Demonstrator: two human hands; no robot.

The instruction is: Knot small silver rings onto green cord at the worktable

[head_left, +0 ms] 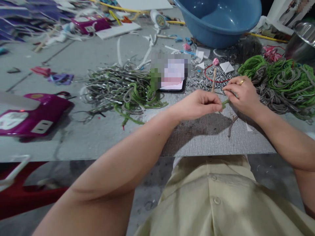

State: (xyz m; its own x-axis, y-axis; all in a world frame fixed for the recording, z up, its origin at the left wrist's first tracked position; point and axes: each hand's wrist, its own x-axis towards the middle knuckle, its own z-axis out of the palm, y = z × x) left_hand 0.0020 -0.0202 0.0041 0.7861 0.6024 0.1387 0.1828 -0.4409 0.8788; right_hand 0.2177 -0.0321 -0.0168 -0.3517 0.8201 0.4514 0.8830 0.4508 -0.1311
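Both hands meet over the grey table close to its front edge. Between them runs a short piece of green cord [225, 103]. Thumb and fingers of my left hand [203, 104] pinch one end of it. Just to the right, my right hand [242, 93], with a ring on one finger, pinches the cord as well; its exact grip is partly hidden. A grey-brown cord [231, 126] hangs or lies below the hands. Many small metal rings [197, 82] are spread behind them, near a wooden stick [214, 78] with a pink knob [216, 61].
A tangle of green and grey cords with metal pieces [123, 88] lies left of a phone [172, 89]. Green cord bundles [290, 82] are heaped at the right. A blue basin [221, 31] stands behind. Purple devices [36, 113] sit at the left; a metal bowl [300, 42] stands far right.
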